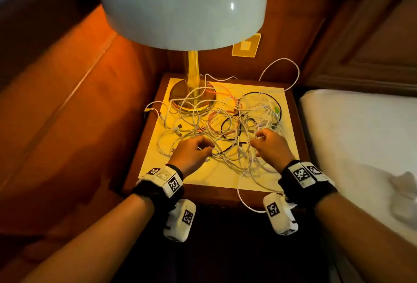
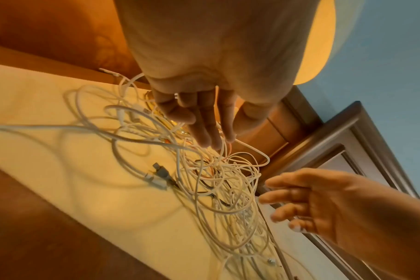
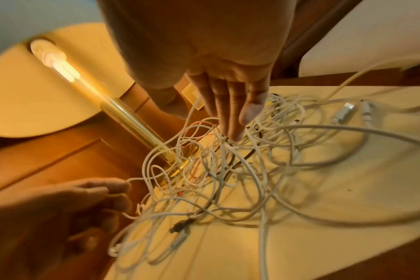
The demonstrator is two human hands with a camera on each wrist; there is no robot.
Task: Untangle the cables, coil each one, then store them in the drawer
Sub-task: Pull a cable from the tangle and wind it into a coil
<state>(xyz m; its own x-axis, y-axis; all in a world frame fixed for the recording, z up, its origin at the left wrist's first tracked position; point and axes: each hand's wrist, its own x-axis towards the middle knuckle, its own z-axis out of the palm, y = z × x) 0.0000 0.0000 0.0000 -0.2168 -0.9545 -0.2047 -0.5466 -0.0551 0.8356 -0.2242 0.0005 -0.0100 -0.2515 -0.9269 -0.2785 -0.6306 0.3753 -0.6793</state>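
Observation:
A tangle of mostly white cables (image 1: 225, 129) (image 2: 218, 180) (image 3: 228, 180) lies on the pale top of the nightstand (image 1: 221, 179), mixed with a black cable (image 1: 259, 94) and a pinkish one (image 1: 223, 93). My left hand (image 1: 194, 150) (image 2: 218, 140) reaches down with fairly straight fingers, its tips touching white strands at the near left of the pile. My right hand (image 1: 268, 144) (image 3: 228, 127) dips its straight fingers into the pile's right side. A grey plug (image 2: 160, 169) lies loose. No drawer is in view.
A brass lamp (image 1: 191, 66) with a large white shade (image 1: 180, 5) stands at the back left, cables draped over its base. A bed (image 1: 361, 136) borders the right side. One white cable loop (image 1: 243, 201) hangs over the front edge. A wall plate (image 1: 246, 45) sits behind.

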